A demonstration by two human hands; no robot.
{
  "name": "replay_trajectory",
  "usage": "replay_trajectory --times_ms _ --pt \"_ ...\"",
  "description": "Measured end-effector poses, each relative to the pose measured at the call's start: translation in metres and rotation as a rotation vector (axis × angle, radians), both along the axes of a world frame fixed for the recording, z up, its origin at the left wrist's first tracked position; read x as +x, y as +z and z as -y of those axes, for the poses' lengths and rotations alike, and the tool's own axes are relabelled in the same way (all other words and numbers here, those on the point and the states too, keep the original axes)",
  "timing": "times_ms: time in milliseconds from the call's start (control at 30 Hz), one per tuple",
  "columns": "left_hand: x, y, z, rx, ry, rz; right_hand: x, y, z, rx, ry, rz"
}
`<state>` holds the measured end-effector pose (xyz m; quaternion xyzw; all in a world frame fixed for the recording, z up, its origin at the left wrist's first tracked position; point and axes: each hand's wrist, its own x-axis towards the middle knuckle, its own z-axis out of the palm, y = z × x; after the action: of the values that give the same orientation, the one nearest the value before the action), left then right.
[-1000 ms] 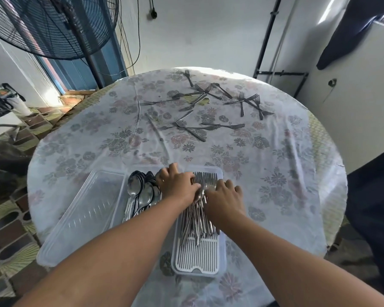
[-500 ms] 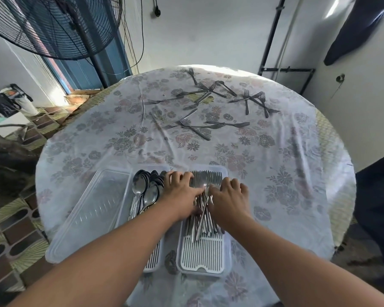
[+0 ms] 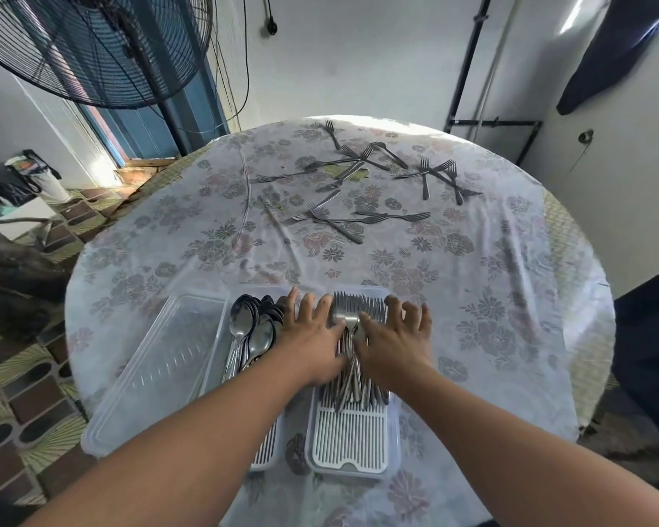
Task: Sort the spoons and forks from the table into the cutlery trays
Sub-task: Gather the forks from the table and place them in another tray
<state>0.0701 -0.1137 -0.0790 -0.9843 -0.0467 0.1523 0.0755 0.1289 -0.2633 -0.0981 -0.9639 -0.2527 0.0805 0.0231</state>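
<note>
Fork pile (image 3: 352, 359) lies in the right tray (image 3: 352, 446), tines toward the far end, handles bunched and fanned toward the near grated part, which is bare and white. Left hand (image 3: 312, 336) rests palm down on the left side of the pile, fingers spread and straight, tips reaching the tray's far edge. Right hand (image 3: 394, 336) rests on the right side of the pile, fingers spread and slightly bent, pressing on the forks; neither hand is curled round any fork. Hands sit just beside each other, a narrow strip of forks showing between them. Spoons (image 3: 253, 332) sit in the middle tray (image 3: 263, 456) just left of the fork tray, bowls at the far end, handles mostly hidden under the left forearm. A clear lid or tray (image 3: 160, 370) lies tilted at the left, touching the spoon tray, nothing in it. All three sit at the near edge of the round table (image 3: 491, 298) under a floral cloth. Loose forks (image 3: 362, 184) are scattered across the far half of the table, well apart from the trays, several crossing each other, one cluster at far right (image 3: 440, 176). Big black fan (image 3: 92, 47) stands behind the table at upper left; dark cloth (image 3: 605, 55) hangs at upper right; patterned floor tiles (image 3: 20, 405) at left
</note>
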Motion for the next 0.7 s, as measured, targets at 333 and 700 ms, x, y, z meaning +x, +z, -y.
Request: replay_trajectory --times_ms 333,700 --pt "0.005 -0.004 0.005 -0.101 -0.018 0.065 0.006 0.001 0.0 -0.008 -0.051 -0.008" --pt "0.011 -0.012 0.017 -0.202 -0.013 0.084 0.013 0.005 0.007 -0.047 -0.087 -0.062"
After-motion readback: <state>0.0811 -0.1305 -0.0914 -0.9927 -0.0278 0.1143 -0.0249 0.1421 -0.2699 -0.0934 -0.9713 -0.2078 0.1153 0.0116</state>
